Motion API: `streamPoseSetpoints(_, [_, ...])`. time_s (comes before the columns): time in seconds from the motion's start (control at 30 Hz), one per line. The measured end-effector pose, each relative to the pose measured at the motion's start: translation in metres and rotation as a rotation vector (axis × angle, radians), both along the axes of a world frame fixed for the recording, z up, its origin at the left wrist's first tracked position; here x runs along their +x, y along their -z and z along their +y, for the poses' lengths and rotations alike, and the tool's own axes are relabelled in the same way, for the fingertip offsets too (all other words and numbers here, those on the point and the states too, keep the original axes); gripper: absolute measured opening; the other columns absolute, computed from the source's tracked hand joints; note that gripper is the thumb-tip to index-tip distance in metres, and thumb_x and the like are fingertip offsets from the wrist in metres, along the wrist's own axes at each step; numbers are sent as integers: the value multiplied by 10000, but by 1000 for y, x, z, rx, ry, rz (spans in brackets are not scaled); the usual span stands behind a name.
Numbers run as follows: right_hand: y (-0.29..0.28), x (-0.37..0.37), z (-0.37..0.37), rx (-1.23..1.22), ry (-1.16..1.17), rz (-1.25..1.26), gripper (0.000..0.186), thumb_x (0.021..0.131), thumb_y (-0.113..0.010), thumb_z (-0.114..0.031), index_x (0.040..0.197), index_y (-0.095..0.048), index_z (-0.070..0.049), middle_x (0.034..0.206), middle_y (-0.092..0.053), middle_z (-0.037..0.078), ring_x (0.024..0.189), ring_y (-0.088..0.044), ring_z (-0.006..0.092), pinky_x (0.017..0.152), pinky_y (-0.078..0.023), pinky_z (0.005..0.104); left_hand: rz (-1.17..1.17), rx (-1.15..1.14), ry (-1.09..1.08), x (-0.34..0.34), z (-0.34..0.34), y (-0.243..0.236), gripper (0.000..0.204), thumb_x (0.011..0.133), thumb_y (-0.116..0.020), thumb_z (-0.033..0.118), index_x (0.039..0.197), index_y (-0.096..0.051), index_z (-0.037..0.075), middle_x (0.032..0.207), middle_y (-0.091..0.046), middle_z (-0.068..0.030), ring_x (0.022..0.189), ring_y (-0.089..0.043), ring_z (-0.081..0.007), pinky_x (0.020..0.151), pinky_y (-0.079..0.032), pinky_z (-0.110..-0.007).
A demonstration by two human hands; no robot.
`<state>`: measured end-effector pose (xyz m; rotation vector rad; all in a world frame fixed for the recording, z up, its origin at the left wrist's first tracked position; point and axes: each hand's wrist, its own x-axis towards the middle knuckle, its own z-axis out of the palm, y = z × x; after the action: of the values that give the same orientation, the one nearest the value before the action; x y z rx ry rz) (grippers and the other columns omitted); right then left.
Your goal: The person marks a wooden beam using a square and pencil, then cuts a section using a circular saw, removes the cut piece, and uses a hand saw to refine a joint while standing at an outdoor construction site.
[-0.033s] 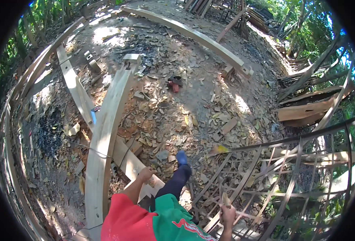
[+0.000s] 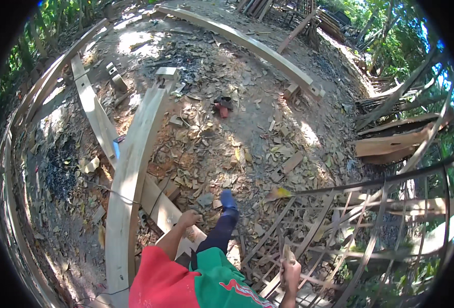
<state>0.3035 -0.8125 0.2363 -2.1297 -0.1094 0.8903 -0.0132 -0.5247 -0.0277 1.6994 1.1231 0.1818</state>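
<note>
My left hand (image 2: 189, 219) is held low in front of me, its fingers loosely curled, and nothing shows in it. Behind it in the view lies a pale squared timber (image 2: 160, 208); whether the hand touches it I cannot tell. On the right, my right hand (image 2: 290, 271) is closed around a short, light-brown piece of wood (image 2: 288, 252) that sticks up above the fist. The lower part of this piece is hidden by the fingers. A large planed beam (image 2: 129, 185) crosses over the other timber, to the left of my left hand.
A lattice of thin slats (image 2: 334, 231) stands at my right. A long squared beam (image 2: 242, 40) lies across the far side, near its end a wood block (image 2: 291, 91). Dry leaves and offcuts cover the ground around a reddish object (image 2: 223, 109). Split wood (image 2: 391, 143) lies far right.
My left hand has shifted slightly up and to the right. My blue-shod foot has moved a little up and to the left. The right hand still grips the wood piece.
</note>
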Motion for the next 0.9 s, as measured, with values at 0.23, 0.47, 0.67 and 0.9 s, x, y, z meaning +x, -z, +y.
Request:
streamPoseSetpoints(0.23, [31, 171, 284, -82, -884, -733, 230, 818, -668, -151, 974, -588, -2, 759, -605, 40, 651, -573, 153, 608, -464, 322, 43, -386, -423, 97, 117, 6, 413, 862, -565, 402, 1086, -681, 74, 951, -692, -189, 883, -675, -336, 786, -511, -422])
streamPoseSetpoints(0.47, [-10, 221, 416, 286, -650, -555, 510, 823, -671, -70, 1294, -494, 10, 846, -602, 39, 743, -576, 145, 716, -497, 308, 645, 29, 659, 38, 224, 6, 396, 886, -494, 431, 1013, -708, 124, 984, -699, -153, 914, -674, -339, 810, -520, -428])
streamPoseSetpoints(0.67, [131, 293, 456, -121, -80, 191, 167, 845, -584, -143, 769, -570, 5, 640, -573, 96, 491, -560, 215, 444, -444, 346, 131, -374, -769, 85, 385, -65, 390, 868, -607, 379, 1048, -679, 40, 951, -690, -130, 914, -662, -198, 786, -536, -336])
streamPoseSetpoints(0.9, [258, 423, 528, -619, -760, -191, 301, 901, -484, -269, 936, -621, -3, 739, -646, 224, 628, -627, 359, 592, -485, 494, -161, -390, -1101, 134, 454, -32, 341, 870, -663, 281, 1044, -655, -13, 785, -654, -59, 710, -625, -151, 630, -515, -293])
